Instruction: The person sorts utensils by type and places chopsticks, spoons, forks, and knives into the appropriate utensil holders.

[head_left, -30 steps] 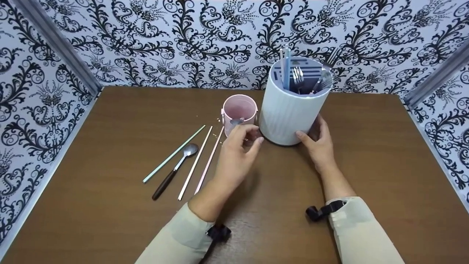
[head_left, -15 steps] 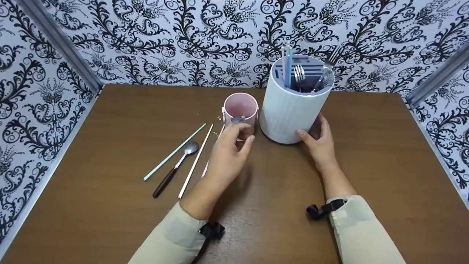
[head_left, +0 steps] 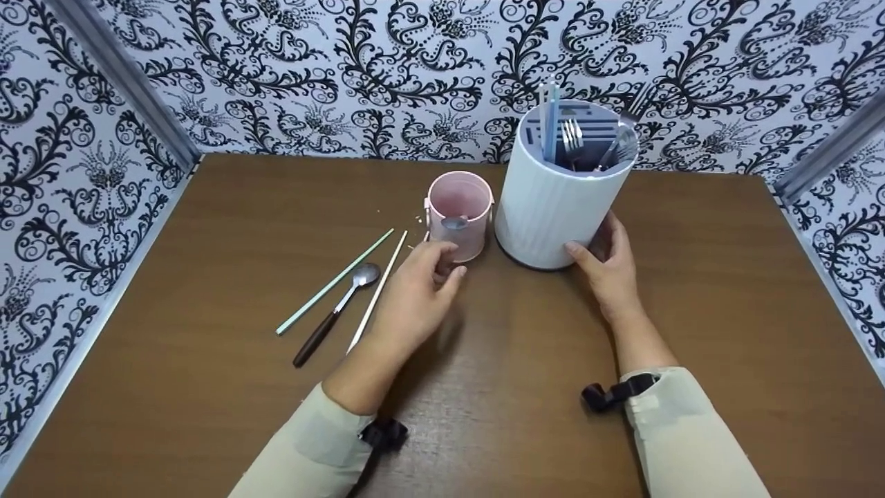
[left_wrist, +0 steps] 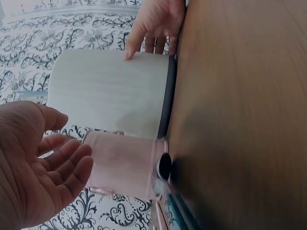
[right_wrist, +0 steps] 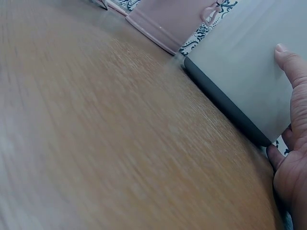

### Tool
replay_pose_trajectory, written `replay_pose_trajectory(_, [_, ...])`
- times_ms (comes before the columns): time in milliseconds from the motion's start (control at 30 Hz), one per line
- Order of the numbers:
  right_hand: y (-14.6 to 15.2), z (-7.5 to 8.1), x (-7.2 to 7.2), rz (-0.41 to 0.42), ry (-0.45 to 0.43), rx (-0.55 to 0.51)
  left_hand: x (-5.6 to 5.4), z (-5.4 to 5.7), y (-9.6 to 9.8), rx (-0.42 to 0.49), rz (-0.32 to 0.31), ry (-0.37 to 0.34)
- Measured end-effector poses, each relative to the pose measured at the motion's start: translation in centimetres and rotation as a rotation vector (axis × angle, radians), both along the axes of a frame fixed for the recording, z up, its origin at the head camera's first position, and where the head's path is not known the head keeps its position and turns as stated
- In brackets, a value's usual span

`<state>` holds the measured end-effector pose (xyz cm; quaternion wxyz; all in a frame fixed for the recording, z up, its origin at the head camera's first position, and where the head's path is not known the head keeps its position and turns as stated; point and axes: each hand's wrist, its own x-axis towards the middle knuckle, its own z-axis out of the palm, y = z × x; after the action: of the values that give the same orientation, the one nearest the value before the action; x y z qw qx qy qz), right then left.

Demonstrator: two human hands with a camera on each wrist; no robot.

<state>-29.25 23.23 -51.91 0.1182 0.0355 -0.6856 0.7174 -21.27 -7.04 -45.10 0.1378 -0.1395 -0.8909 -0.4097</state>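
Note:
My right hand [head_left: 608,273] grips the lower right side of a white ribbed cutlery holder [head_left: 553,214], thumb in front and fingers behind. Forks [head_left: 572,135] and blue chopsticks [head_left: 551,124] stand in the holder's slotted grey top. My left hand [head_left: 415,297] hovers in front of a pink cup [head_left: 470,238], fingers loosely curved with nothing between them; the left wrist view also shows this hand [left_wrist: 43,167] holding nothing. A grey spoon bowl [head_left: 454,223] shows at the cup's front rim. Left of this hand lies a white chopstick [head_left: 377,294].
On the wooden table [head_left: 525,415], a dark-handled spoon [head_left: 325,332] and a mint-green chopstick [head_left: 335,282] lie to the left. Small crumbs [head_left: 418,219] dot the surface by the cup. Patterned walls [head_left: 311,83] enclose the back and sides.
My left hand has drawn back leftward and toward me from the cup, now covering most of the pink chopstick. My right hand and the holder stay put while the head view shifts slightly.

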Motion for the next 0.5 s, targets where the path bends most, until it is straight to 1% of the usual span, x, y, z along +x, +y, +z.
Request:
replay_pose_trajectory(133, [0.0, 0.0, 0.0, 0.005, 0.004, -0.010, 0.0, -0.3, -0.8, -0.035, -0.007, -0.070])
replay_pose_trajectory(333, [0.0, -0.2, -0.1, 0.004, 0.012, -0.024, 0.4, -0.6, -1.6, -0.146, 0.017, -0.191])
replay_pose_trajectory(433, [0.0, -0.2, -0.1, 0.005, 0.007, -0.029, 0.6, -0.5, -1.8, -0.200, 0.031, -0.250])
replay_pose_trajectory(500, [0.0, -0.2, -0.1, 0.005, 0.005, -0.033, 0.8, -0.5, -1.8, -0.243, 0.037, -0.276])
